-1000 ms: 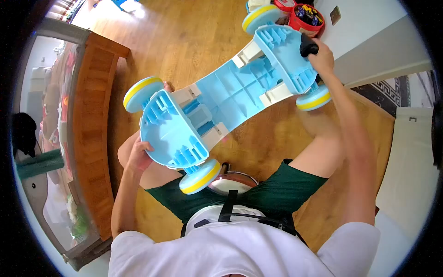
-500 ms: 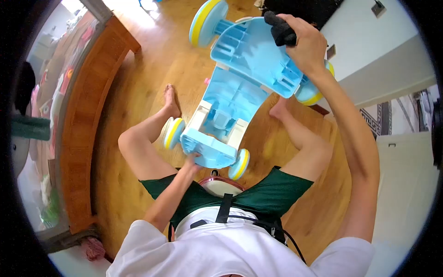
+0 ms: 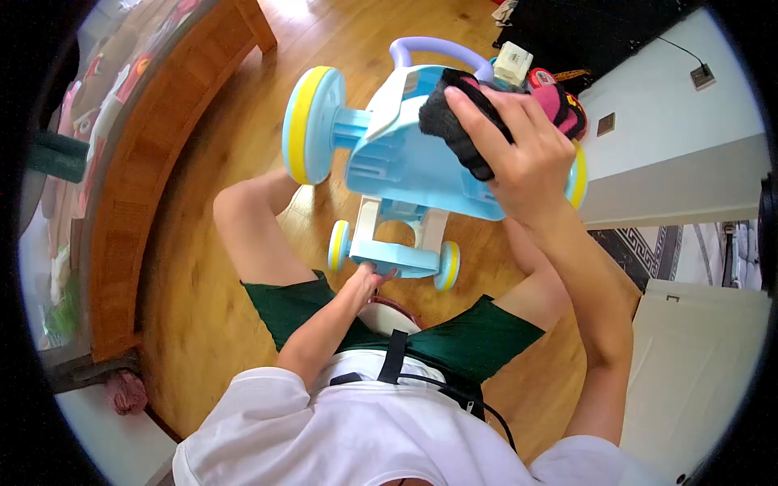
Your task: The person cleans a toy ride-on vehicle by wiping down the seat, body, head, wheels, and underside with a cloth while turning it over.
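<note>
A light blue plastic wheeled toy (image 3: 421,166), perhaps a child's walker or ride-on, is held up between my legs with its hollow underside showing. It has blue wheels with yellow bands and a purple handle (image 3: 446,44) at its far end. My left hand (image 3: 373,278) grips the near edge between the two smaller wheels. In my right hand (image 3: 527,150) is a bunched black cloth (image 3: 462,121), with fingers closed on it against the toy's far, wide end. That hand hides part of the toy's right side.
Wooden floor (image 3: 211,348) lies below. A wooden bed frame (image 3: 154,162) runs along the left. Near a black item at the far right are a white box (image 3: 513,63) and a pink-and-black item (image 3: 563,113). A wall (image 3: 673,121) and a white door (image 3: 697,364) stand at right.
The toy's far end has tilted up toward me, bringing its purple handle into view. My right hand and the cloth have moved down and slightly left. My left hand stays on the near edge.
</note>
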### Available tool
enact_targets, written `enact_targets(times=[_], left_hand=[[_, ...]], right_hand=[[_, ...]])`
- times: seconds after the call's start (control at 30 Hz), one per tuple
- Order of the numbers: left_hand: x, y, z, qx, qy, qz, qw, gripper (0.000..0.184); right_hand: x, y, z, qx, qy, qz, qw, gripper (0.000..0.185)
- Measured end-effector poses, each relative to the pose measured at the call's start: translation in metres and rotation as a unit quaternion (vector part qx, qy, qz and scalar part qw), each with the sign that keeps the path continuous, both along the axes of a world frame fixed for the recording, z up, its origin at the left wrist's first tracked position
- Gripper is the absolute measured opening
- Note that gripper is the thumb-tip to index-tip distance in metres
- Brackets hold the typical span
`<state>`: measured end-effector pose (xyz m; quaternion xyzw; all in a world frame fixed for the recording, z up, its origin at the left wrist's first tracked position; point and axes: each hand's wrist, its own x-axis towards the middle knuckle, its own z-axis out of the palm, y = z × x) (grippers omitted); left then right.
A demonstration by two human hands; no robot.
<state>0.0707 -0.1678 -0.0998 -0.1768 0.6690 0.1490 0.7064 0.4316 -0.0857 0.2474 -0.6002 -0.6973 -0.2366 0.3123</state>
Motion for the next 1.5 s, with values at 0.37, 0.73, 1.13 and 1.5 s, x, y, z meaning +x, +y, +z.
enact_targets(times=[0.37, 0.73, 1.13, 1.5], left_hand=[[-0.012, -0.020, -0.038, 0.090, -0.025, -0.043, 0.995, 0.034], [-0.004, -0.017, -0.044, 0.179, -0.121, -0.002, 0.976, 0.034], [0.017, -0.011, -0.046, 0.226, -0.207, 0.030, 0.951, 0.035], [-0.036, -0.037, 0.018, 0.261, -0.370, 0.100, 0.886, 0.043]], right_hand=[[-0.064, -0.065, -0.027, -0.001, -0.027, 0.001, 1.000, 0.037], [-0.143, -0.146, -0.049, -0.067, -0.060, 0.010, 0.996, 0.032], [-0.193, -0.184, -0.075, -0.088, -0.044, -0.006, 0.995, 0.033], [-0.209, -0.195, -0.077, -0.137, 0.005, -0.006, 0.991, 0.035]])
